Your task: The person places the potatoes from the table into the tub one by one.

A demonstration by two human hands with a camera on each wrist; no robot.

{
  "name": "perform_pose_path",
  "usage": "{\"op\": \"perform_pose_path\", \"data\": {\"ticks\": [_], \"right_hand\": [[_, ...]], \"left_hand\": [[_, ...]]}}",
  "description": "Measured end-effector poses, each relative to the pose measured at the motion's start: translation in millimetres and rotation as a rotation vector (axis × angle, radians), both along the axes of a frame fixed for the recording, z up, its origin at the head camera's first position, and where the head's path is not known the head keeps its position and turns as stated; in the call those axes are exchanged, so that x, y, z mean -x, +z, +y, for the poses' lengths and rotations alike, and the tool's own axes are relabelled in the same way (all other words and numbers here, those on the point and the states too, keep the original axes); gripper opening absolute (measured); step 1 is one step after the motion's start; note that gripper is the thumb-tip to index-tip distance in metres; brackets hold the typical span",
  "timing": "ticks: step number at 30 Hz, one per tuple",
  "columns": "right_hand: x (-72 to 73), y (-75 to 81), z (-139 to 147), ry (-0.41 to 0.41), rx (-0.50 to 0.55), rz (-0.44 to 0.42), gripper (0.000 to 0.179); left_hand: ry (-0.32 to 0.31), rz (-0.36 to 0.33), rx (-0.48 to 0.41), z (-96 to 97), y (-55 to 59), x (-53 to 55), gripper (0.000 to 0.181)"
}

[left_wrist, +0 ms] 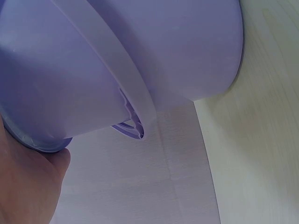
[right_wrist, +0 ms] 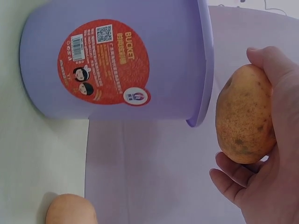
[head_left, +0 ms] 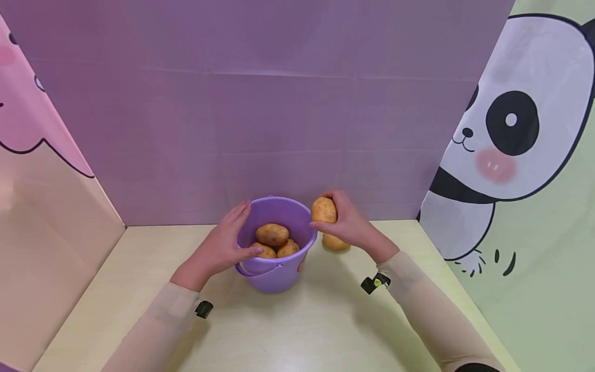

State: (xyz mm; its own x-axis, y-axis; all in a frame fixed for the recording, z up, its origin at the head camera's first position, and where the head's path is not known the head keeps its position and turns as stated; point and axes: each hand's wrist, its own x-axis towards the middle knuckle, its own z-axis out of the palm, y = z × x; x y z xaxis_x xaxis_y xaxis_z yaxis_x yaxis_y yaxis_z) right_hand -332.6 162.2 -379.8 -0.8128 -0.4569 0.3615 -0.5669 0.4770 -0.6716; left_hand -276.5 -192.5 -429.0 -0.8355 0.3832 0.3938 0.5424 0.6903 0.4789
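Note:
A purple bucket (head_left: 274,281) stands upright on the table, its handle lowered on the near side. Several potatoes (head_left: 272,234) lie inside it. My left hand (head_left: 220,245) grips the bucket's left rim, the thumb reaching over the near edge. In my right hand (head_left: 347,219) is a potato (head_left: 324,210), held between thumb and fingers just right of the rim and raised off the table. The right wrist view shows that potato (right_wrist: 245,114) level with the bucket's mouth. Another potato (head_left: 335,243) rests on the table beneath the right hand.
The pale wooden table (head_left: 279,336) meets a purple back wall (head_left: 279,113) close behind the bucket. A pink panel (head_left: 46,206) closes the left side, and a green one with a panda (head_left: 511,217) the right. A round red label (right_wrist: 105,60) is on the bucket's side.

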Motion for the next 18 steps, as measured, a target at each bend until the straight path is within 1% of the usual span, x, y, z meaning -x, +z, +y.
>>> {"op": "perform_pose_path", "data": {"ticks": [4, 12, 18], "right_hand": [[-2.3, 4.0, -6, 0.005, -0.027, 0.005, 0.073], [-1.0, 6.2, -17, 0.013, -0.079, 0.007, 0.075], [-2.0, 8.3, -25, 0.04, -0.093, 0.023, 0.074]], "left_hand": [[-0.001, 0.001, -0.001, -0.2, 0.1, 0.2, 0.117], [-0.003, 0.006, -0.006, 0.2, 1.4, -0.1, 0.117], [-0.003, 0.005, -0.002, 0.0, 0.7, 0.4, 0.118]]}}
